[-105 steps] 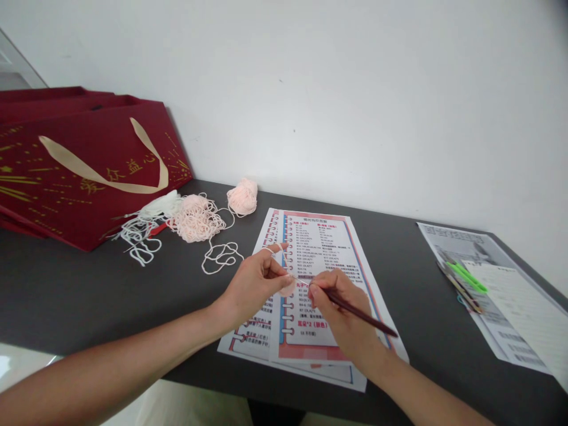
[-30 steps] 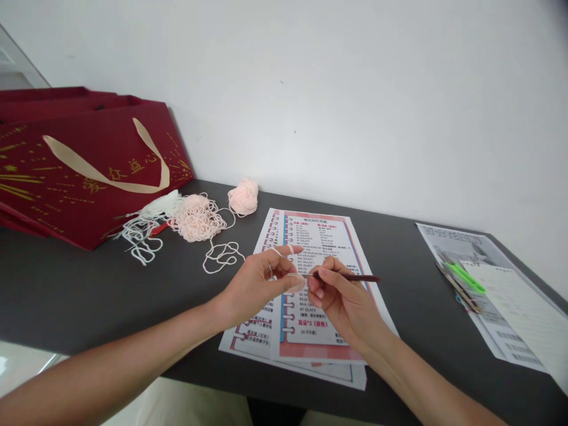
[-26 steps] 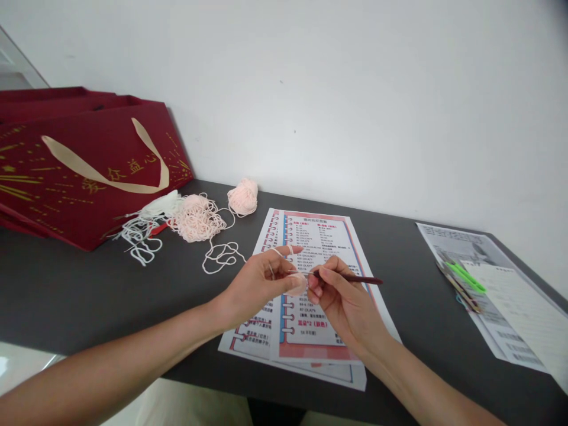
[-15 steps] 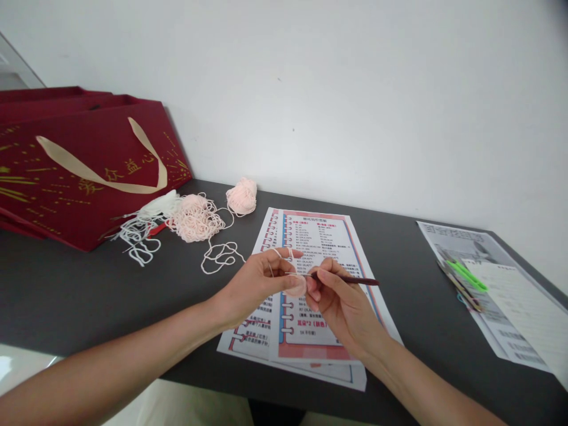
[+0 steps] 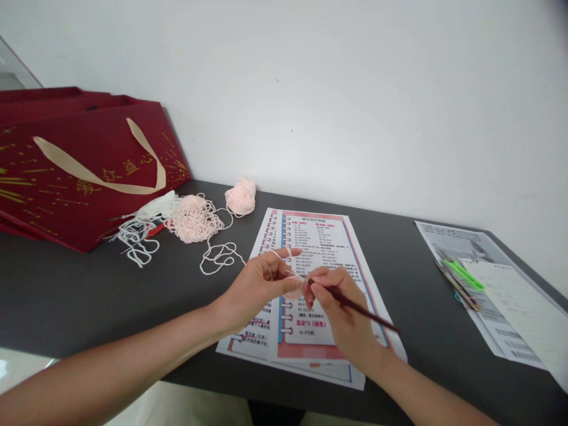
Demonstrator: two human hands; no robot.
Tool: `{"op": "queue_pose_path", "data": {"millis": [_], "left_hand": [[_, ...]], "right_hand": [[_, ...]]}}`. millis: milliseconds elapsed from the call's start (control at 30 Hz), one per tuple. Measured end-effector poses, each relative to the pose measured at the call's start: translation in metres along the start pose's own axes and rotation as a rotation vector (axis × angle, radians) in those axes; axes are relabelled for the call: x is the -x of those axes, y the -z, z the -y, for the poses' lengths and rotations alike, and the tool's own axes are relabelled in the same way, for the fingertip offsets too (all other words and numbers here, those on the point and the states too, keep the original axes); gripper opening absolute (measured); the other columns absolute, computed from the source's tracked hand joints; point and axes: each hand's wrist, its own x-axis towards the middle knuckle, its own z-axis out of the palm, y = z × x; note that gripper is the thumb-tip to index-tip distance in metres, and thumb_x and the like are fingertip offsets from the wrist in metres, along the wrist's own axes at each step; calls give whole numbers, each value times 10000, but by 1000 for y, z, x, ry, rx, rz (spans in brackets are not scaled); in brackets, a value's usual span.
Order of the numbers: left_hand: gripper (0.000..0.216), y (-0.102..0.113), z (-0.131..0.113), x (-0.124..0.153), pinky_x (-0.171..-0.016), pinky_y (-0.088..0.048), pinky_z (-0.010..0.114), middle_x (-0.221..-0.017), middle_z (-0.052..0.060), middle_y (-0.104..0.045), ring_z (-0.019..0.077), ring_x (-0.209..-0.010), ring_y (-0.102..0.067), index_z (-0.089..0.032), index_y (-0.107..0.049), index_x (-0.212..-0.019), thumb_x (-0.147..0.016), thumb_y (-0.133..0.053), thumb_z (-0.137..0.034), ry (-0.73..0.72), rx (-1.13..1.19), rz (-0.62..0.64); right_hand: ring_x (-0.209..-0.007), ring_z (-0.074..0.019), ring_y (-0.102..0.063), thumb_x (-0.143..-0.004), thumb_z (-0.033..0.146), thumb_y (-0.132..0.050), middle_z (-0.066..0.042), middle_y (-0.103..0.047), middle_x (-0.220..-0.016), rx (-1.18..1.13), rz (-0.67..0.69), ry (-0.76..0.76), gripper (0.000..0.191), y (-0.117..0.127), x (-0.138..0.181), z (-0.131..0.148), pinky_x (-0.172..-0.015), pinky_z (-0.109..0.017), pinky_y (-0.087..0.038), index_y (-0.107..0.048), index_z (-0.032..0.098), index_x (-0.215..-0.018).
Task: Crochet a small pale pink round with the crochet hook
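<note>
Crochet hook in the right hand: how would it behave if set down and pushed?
The crochet hook is probably stiff: it juts straight past the right hand. Likely light, given how slim it is. It might roll, as its outline looks rounded, though it's partly covered.

- Illumination: bright, diffuse, even; source outside the view.
- White wall (image 5: 355, 130): rendered pale grey, darkening sharply at the upper right corner.
- Glare: one white patch on the floor (image 5: 5, 369), lower left.
- Dark grey table (image 5: 110, 296): matt, shadows faint and soft.
- Distortion: wide-angle; rear table edge curves toward the right.
- Sharpness: crochet hook (image 5: 361, 308) slightly blurred at its handle end; smallest type on the printed pattern sheet (image 5: 313, 350) unreadable.
</note>
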Motion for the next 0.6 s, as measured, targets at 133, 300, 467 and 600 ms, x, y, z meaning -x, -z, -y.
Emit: {"op": "queue_pose_path", "data": {"millis": [133, 300, 467, 600], "left_hand": [[88, 0, 6, 0, -833, -407, 290, -702, 5, -616, 179, -949, -579, -146, -645, -698, -674, -727, -167, 32, 57, -27], [353, 1, 5, 0, -773, -408, 262, -621, -54, -604, 81, -627, -561, -159, -648, -1008, -672, -753, -178, 199, 264, 16], [385, 5, 0, 0, -737, -417, 257, -674, -27, -627, 94, -656, -587, -164, -648, -1027, -660, -762, -172, 307, 419, 91], [384, 7, -4, -2, -717, -405, 256, -664, -38, -600, 91, -644, -568, -163, -637, -1027, -662, -756, -183, 230, 333, 42]], "right_hand": [[-685, -163, -489, -852, 28, -455, -45, -559, -799, 712, 204, 514, 193, 1, 2, 3, -580, -293, -428, -490, 211, -904], [-677, -187, -484, -842, 12, -436, -78, -563, -803, 1015, 165, 675, 220, 0, 0, 9, -576, -320, -438, -502, 187, -960], [-683, -148, -527, -866, 62, -467, -20, -542, -866, 541, 105, 408, 231, 3, 1, 1, -574, -282, -455, -477, 271, -965], [-604, -98, -545, -901, 155, -484, 2, -536, -895, 50, 25, 64, 106, 2, -1, 0, -529, -257, -454, -490, 261, -904]]}}
